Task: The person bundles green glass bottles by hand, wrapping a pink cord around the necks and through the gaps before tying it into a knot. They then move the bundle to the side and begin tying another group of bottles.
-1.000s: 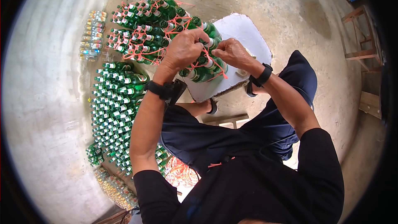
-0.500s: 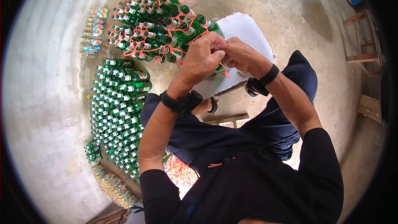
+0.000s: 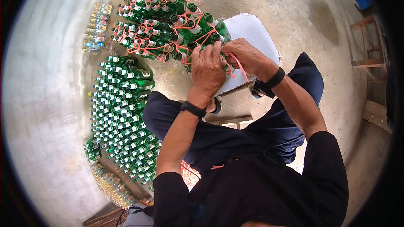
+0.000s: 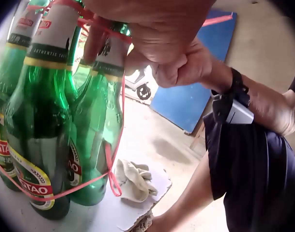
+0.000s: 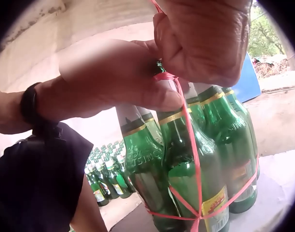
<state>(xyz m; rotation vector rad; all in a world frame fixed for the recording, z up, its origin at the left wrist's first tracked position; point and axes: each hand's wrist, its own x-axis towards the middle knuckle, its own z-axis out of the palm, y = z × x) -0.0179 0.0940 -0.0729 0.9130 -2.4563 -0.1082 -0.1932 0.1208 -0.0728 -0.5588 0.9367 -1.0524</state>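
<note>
Hands [image 3: 208,72] [image 3: 248,57], pink strand [image 3: 239,65] newly visible, seemingly pinched

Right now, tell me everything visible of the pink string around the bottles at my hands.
The pink string looks like thin plastic ribbon. It loops around the lower bodies of upright green bottles, with short tails at a low junction, and another strand climbs to a neck. Your right hand pinches it, a loose end jutting out.

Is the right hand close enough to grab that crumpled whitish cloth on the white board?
Probably yes: nothing seems to lie on the cloth, and the right hand is near it. It would likely have to let go of the pink strip first.
</note>
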